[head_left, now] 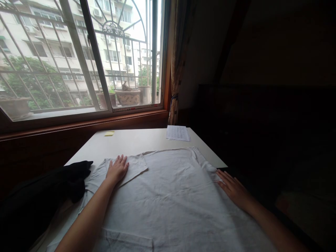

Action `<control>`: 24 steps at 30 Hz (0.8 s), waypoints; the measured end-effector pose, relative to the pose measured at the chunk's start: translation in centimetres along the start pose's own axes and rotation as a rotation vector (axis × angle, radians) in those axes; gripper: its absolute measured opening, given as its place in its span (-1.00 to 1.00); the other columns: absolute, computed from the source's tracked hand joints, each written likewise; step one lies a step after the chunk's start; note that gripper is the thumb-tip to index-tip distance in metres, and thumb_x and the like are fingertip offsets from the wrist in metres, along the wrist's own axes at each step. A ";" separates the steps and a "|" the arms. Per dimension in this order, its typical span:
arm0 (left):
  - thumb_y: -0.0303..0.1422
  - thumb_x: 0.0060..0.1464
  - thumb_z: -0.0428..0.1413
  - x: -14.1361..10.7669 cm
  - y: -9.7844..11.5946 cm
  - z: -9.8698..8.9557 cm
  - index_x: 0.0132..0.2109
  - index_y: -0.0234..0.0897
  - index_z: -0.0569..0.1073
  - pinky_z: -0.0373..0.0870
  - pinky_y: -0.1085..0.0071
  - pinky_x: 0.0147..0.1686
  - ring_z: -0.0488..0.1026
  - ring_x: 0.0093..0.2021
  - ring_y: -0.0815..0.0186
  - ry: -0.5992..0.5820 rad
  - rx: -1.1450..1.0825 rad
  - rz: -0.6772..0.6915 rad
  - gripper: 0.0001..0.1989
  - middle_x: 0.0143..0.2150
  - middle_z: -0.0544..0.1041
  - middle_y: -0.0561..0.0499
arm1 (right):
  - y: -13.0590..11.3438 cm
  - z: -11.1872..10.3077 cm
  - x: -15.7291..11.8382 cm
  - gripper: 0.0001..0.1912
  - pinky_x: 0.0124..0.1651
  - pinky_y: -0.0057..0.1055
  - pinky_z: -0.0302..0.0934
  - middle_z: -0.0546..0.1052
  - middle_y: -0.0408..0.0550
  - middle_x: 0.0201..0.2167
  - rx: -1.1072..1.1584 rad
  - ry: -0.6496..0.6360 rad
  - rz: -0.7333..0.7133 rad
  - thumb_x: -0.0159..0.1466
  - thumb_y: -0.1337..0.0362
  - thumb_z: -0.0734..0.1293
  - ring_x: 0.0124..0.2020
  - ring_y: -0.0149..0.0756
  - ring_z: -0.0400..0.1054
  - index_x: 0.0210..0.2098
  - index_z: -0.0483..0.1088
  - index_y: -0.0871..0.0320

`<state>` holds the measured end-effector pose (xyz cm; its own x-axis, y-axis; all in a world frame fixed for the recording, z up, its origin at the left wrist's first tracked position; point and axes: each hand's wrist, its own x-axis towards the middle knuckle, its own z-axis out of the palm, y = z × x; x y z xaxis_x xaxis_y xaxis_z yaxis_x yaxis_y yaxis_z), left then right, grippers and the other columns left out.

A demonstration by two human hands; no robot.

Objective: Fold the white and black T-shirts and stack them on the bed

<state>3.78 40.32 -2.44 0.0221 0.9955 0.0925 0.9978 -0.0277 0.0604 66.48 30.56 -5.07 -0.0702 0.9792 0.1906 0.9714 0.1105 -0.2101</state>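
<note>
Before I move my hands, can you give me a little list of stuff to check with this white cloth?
1. Left hand flat on the folded flap: ok.
2. Right hand at the right edge of the white cloth: ok.
3. White cloth all smooth: not ok, wrinkles show in the middle.
4. Papers and yellow notes away from the white cloth: ok, bare table shows between.
5. Nothing stuck under the white cloth: cannot tell, its underside is hidden.
</note>
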 end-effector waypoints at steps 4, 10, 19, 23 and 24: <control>-0.25 0.40 -0.26 -0.3 -3.4 -0.9 0.40 -0.25 0.20 -0.08 -0.11 0.37 -0.02 0.48 0.05 0.026 0.032 -0.070 -0.47 0.48 0.12 -0.13 | -1.3 -1.8 3.2 -0.62 0.28 -0.12 0.17 0.55 0.04 0.08 -0.064 0.148 -0.044 0.37 0.12 0.14 0.18 -0.04 0.34 -0.02 0.51 0.04; -0.30 0.38 -0.23 0.9 -7.9 -2.4 0.27 -0.26 0.39 0.22 0.21 0.26 0.29 0.31 0.13 0.033 0.039 -0.101 -0.53 0.31 0.39 -0.15 | -4.3 -2.2 10.3 -0.68 0.18 -0.21 0.21 0.57 0.05 -0.03 -0.106 0.163 -0.002 0.36 0.33 0.17 0.00 -0.11 0.39 -0.11 0.56 0.10; -0.35 0.33 -0.17 2.1 -9.6 -2.2 0.24 -0.25 0.43 0.33 0.24 0.16 0.41 0.10 0.10 0.066 0.024 -0.102 -0.54 0.12 0.47 -0.16 | -7.5 0.7 19.8 -0.70 0.05 -0.13 0.38 0.48 0.04 0.09 -0.107 0.009 0.028 0.41 0.15 0.31 0.00 -0.20 0.43 0.07 0.43 0.13; -0.43 0.28 -0.15 2.2 -9.9 -2.2 0.16 -0.21 0.50 0.37 0.24 0.12 0.42 0.07 0.11 0.080 0.004 -0.119 -0.56 0.07 0.46 -0.14 | -7.3 0.9 21.7 -0.64 0.03 -0.11 0.40 0.46 0.04 0.11 -0.126 -0.008 0.082 0.40 0.13 0.33 0.01 -0.18 0.43 0.13 0.38 0.13; -0.44 0.27 -0.15 2.3 -10.0 -2.2 0.12 -0.20 0.52 0.37 0.25 0.11 0.43 0.06 0.12 0.083 -0.002 -0.121 -0.57 0.05 0.47 -0.13 | -7.2 0.8 22.0 -0.63 0.03 -0.10 0.40 0.46 0.04 0.11 -0.130 -0.009 0.093 0.40 0.13 0.33 0.00 -0.17 0.43 0.13 0.38 0.14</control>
<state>-6.24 42.65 -0.69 -0.1037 0.9806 0.1662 0.9927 0.0918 0.0776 57.74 51.47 -0.16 0.0201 0.9856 0.1678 0.9950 -0.0033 -0.1002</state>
